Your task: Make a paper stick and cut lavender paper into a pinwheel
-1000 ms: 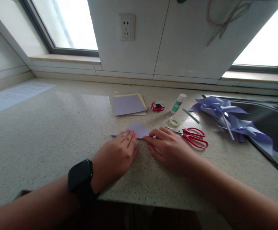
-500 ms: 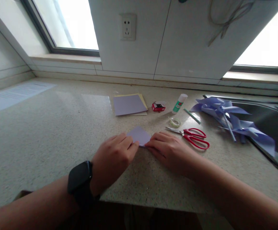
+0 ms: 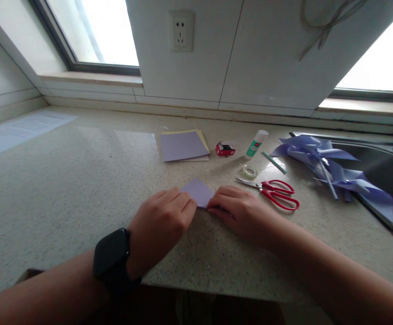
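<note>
Fingers (image 3: 183, 203) of the left hand (image 3: 159, 223) are curled loosely, tips pressed down on the near left edge of a folded lilac paper (image 3: 199, 190); no pinch visible, contact only from above. The right hand (image 3: 242, 212) lies with fingers bent, tips meeting the paper's near right edge; whether any fingertip is under the sheet cannot be told. Both hands sit close together, almost touching over the paper's near corner.

The paper lies flat on the speckled stone countertop (image 3: 81, 189), near the front edge, its far point showing between the two hands. A black smartwatch (image 3: 111, 259) is on the left wrist.

Just right of the right hand: red-handled scissors (image 3: 274, 192), blades shut, pointing left. Beyond them a small roll of clear tape (image 3: 250, 171), a thin green strip (image 3: 274, 162) and a glue stick (image 3: 256, 144) lying tilted. Left of the glue stick, a small red box (image 3: 225, 149). Further left, a stack of paper sheets (image 3: 184, 146), lilac on top, yellow beneath.

Far right: lilac paper pinwheels (image 3: 321, 158) piled at the rim of a sink (image 3: 386, 167). Far left: a printed sheet (image 3: 16, 131) on the counter. A wall socket (image 3: 180, 30) sits above, between two windows.
</note>
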A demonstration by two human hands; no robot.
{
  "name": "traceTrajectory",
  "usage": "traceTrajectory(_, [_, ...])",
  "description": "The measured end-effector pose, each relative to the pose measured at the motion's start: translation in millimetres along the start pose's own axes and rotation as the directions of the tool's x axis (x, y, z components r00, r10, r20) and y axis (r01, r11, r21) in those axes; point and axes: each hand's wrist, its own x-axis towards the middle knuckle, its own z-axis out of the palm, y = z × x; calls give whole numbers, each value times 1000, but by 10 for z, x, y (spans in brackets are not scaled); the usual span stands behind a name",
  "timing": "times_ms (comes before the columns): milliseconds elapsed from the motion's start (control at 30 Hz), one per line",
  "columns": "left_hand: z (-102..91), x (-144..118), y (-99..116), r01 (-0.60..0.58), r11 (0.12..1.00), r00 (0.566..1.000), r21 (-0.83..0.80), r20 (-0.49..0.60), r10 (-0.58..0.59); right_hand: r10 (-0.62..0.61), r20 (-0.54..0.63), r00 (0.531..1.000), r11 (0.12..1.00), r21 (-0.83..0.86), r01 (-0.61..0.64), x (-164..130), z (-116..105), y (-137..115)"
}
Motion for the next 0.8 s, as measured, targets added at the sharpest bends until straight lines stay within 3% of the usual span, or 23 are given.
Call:
traceTrajectory(300, [9, 13, 11, -52, 998, 998, 39, -44, 53, 84, -25, 996, 995, -53, -85, 23, 61, 17])
traceTrajectory(500, [33, 4, 24, -33, 999, 999, 20, -31, 34, 34, -25, 999, 999, -40, -35, 33, -4, -12])
traceTrajectory(800, [46, -5, 21, -88, 994, 995, 60, -50, 91, 89, -49, 995, 990, -104, -94, 68, 49, 4])
